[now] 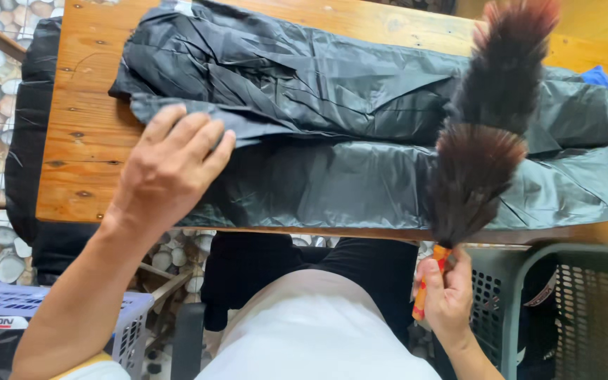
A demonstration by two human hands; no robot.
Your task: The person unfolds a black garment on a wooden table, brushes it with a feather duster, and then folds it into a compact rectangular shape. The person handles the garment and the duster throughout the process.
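The wooden tabletop (86,134) runs across the view, and most of it is covered by the black garment (332,134), a shiny, crinkled piece spread flat from near the left end to past the right edge, its lower hem lying along the near edge. A bit of blue cloth (597,75) shows at the far right corner. Below the near edge stand a grey-green basket (571,309) on your right and a pale crate (131,324) on your left. The feather duster (483,141), dark brown and bushy, lies across the garment's right part. Your left hand (170,169) rests flat on the garment's left end, fingers spread wide. Your right hand (448,295) is closed around the duster's orange handle (427,288), just below the near edge.
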